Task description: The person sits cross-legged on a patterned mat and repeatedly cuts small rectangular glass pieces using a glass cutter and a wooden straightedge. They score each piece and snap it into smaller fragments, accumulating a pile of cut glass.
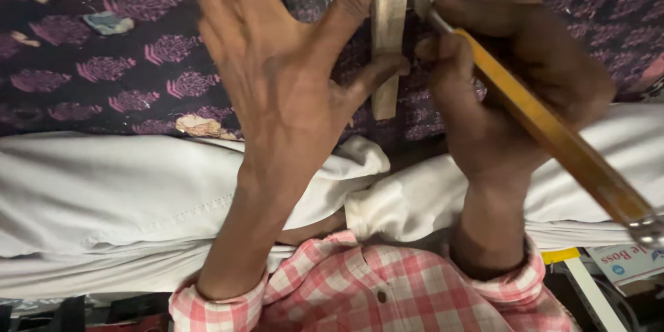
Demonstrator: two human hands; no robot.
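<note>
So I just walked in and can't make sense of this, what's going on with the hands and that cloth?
A person in a pink checked shirt is working on a dark purple printed cloth. The left hand is spread over the cloth, its fingers steadying a flat wooden ruler laid on it. The right hand grips a long yellow-handled tool, its tip close to the ruler's edge; what the tip is doing is blurred. White fabric lies across the lap, nearer the person.
</note>
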